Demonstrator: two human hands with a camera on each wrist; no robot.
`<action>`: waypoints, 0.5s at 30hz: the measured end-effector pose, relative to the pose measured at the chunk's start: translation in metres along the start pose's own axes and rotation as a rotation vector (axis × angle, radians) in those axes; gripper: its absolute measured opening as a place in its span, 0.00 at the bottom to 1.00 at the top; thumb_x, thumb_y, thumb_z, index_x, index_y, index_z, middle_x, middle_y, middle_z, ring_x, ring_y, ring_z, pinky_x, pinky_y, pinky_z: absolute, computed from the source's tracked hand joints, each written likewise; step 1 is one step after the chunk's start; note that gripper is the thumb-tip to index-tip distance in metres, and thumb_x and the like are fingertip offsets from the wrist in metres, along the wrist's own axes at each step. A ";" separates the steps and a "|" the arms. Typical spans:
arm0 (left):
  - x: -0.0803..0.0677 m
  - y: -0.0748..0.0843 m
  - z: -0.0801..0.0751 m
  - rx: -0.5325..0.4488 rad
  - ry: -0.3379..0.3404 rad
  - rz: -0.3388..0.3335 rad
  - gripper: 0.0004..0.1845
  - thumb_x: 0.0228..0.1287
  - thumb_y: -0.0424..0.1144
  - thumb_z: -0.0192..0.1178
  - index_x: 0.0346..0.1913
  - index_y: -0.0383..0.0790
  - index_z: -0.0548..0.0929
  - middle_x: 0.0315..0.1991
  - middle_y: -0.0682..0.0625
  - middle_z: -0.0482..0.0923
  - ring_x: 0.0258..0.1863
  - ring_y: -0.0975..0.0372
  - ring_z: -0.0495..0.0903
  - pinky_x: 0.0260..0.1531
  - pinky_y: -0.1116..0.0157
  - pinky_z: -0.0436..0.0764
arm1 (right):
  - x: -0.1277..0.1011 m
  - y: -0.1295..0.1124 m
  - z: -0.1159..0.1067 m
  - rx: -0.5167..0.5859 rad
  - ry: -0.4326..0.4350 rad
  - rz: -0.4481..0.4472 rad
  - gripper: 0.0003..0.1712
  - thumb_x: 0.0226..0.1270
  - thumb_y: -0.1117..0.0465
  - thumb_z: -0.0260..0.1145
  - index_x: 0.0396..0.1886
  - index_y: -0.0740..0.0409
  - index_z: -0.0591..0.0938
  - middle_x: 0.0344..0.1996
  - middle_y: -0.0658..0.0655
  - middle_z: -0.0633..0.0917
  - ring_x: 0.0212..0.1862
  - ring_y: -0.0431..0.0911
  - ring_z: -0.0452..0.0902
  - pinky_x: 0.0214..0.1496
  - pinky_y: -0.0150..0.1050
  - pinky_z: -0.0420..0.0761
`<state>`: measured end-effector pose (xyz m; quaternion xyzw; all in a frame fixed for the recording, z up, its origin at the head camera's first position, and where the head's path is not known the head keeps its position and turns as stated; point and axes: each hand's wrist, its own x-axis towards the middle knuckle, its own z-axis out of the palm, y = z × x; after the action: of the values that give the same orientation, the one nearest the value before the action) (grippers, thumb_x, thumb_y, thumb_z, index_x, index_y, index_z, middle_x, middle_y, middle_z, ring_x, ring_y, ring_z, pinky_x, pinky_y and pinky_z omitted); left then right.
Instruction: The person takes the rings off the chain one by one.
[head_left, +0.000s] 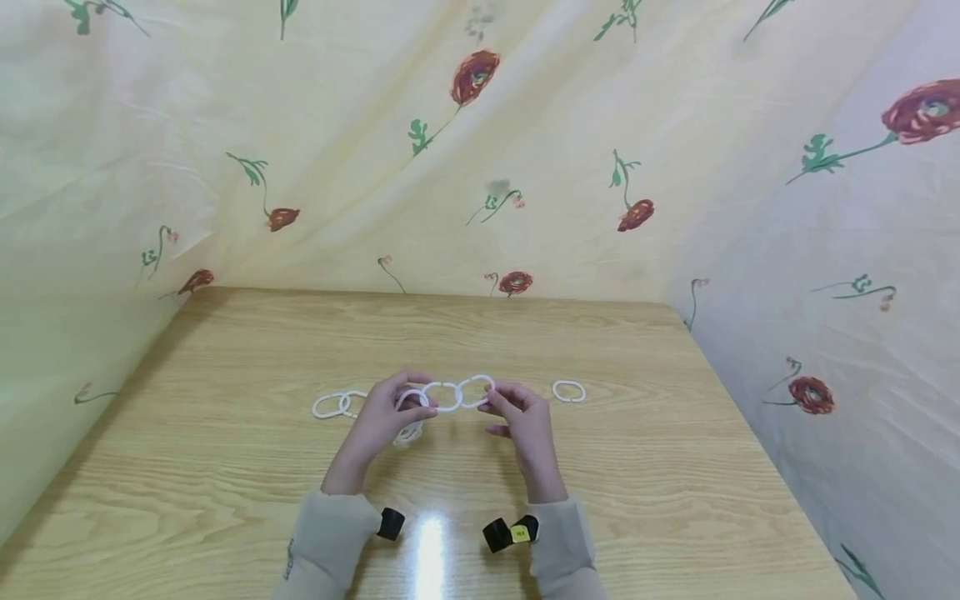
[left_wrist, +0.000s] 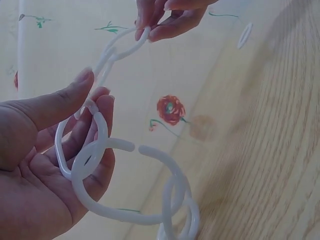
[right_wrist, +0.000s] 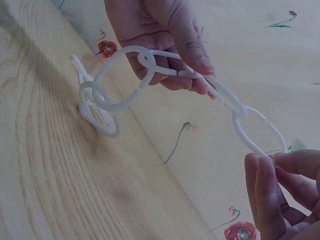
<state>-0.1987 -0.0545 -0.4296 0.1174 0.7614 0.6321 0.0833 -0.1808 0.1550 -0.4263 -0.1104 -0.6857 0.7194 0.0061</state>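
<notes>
A chain of white plastic C-shaped rings (head_left: 450,395) stretches between my two hands above the wooden table (head_left: 225,467). My left hand (head_left: 416,406) pinches one link (left_wrist: 95,107) between thumb and fingers. More links (left_wrist: 125,200) hang from it down to the table (right_wrist: 100,110). One of them shows its open gap in the left wrist view. My right hand (head_left: 491,404) pinches the chain's end ring (right_wrist: 257,127) at its fingertips (right_wrist: 257,165). My left hand (right_wrist: 160,45) appears at the top of the right wrist view, my right hand (left_wrist: 165,25) at the top of the left wrist view.
A single loose ring (head_left: 568,391) lies on the table right of my right hand. Two more rings (head_left: 336,405) lie left of my left hand. Floral cloth (head_left: 480,167) walls in the table at the back and on both sides.
</notes>
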 end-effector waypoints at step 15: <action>-0.004 0.001 0.006 -0.093 0.075 -0.087 0.25 0.55 0.30 0.69 0.57 0.31 0.78 0.36 0.46 0.85 0.33 0.68 0.81 0.36 0.75 0.82 | 0.001 0.012 0.006 0.026 -0.005 -0.023 0.17 0.63 0.70 0.66 0.49 0.77 0.78 0.39 0.60 0.87 0.33 0.36 0.83 0.28 0.30 0.85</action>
<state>-0.1931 -0.0503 -0.4298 0.0561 0.7380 0.6667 0.0876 -0.1813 0.1486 -0.4385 -0.1005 -0.6776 0.7284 0.0140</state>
